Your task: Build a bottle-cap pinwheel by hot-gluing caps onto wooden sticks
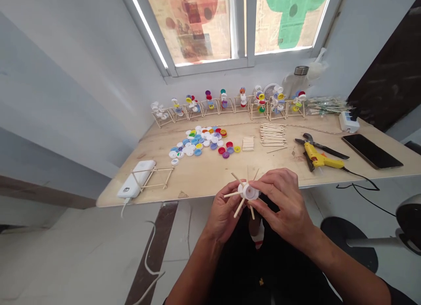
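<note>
Pale plywood bench (204, 173) lies beyond both hands, left hand (225, 211) and right hand (283, 204) pinching a white plastic cap with radiating wooden sticks (247, 192); spoke-fitting seems underway, needing a steady grip.

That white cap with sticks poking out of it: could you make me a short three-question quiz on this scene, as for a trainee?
1. True or false: both hands hold the white cap with sticks.
2. Which tool lies right of the stick pile? A) glue gun B) hammer C) ruler
3. What lies in a colourful heap mid-table?

Key
1. True: left hand and right hand both hold it.
2. A, the yellow glue gun.
3. Bottle caps.
</note>
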Demonstrator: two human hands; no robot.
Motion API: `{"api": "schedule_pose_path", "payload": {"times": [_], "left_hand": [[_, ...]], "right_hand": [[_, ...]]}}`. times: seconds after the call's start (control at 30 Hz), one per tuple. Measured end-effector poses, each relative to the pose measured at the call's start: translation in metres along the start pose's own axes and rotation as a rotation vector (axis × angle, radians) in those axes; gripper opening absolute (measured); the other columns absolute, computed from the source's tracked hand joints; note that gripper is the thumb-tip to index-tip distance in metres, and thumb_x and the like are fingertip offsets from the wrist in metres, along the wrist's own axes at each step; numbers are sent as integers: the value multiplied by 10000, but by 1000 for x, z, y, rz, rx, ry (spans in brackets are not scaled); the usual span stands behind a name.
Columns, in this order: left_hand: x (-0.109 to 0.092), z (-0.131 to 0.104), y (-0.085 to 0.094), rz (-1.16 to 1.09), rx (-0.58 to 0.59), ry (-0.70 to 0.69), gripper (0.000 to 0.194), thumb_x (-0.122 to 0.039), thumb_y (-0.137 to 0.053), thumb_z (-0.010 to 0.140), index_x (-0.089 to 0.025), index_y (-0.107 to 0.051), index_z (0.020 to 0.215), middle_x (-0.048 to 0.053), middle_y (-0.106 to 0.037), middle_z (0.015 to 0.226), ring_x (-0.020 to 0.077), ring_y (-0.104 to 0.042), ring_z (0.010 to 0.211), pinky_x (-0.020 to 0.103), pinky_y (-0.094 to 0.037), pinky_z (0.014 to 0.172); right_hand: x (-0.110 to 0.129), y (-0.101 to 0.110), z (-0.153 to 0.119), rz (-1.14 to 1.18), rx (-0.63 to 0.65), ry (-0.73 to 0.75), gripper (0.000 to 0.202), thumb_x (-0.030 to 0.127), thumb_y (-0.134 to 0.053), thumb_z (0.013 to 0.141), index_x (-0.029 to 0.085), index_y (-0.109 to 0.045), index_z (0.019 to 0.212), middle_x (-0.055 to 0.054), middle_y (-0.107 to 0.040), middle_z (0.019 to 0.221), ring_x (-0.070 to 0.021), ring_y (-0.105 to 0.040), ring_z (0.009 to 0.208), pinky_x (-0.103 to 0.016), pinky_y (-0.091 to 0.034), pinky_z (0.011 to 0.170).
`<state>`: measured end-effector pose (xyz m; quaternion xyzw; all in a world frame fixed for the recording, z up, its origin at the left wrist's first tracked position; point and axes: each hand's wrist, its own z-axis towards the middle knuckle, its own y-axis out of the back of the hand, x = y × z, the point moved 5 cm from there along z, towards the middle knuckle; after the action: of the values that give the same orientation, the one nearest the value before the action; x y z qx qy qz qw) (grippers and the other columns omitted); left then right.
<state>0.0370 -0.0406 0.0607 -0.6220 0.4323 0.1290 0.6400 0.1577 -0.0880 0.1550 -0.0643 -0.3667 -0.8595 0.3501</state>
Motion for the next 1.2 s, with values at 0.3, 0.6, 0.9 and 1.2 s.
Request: {"api": "schedule_pose_path", "payload": {"times": [0.3, 0.6, 0.9, 1.2], "left_hand": [[4, 2, 4, -98, 8, 55, 324, -267, -772, 640, -208, -668, 941, 29, -664, 947, 153, -614, 859, 262, -504, 765], [6, 6, 13, -154, -26, 43, 242, -237, -749, 671, -184, -664, 891, 24, -675, 870, 153, -623, 836, 262, -501, 778], [7, 8, 13, -116, -70, 60, 206, -243, -779, 608, -215, -647, 764, -6, -648, 785, 146, -612, 746, 243, -510, 699], [15, 10, 17, -111, -87, 87, 192, -231, -714, 684, -222, -650, 864, 7, -641, 814, 159, -608, 790, 265, -500, 730]], "right_hand": [[7, -6, 6, -63, 15, 18, 178, 217, -556, 862, 205, -647, 1015, -45, -657, 869, -203, -553, 893, -414, -375, 842], [9, -8, 10, -54, 77, 112, 127, 197, -550, 866, 186, -613, 976, -42, -657, 888, -201, -533, 911, -402, -364, 840], [14, -13, 14, -52, 91, 133, 128, 186, -584, 826, 168, -623, 947, -51, -638, 875, -220, -520, 918, -424, -346, 864], [8, -11, 10, -21, 65, 102, 135, 203, -584, 832, 176, -625, 958, -47, -629, 875, -211, -517, 902, -439, -338, 887]]}}
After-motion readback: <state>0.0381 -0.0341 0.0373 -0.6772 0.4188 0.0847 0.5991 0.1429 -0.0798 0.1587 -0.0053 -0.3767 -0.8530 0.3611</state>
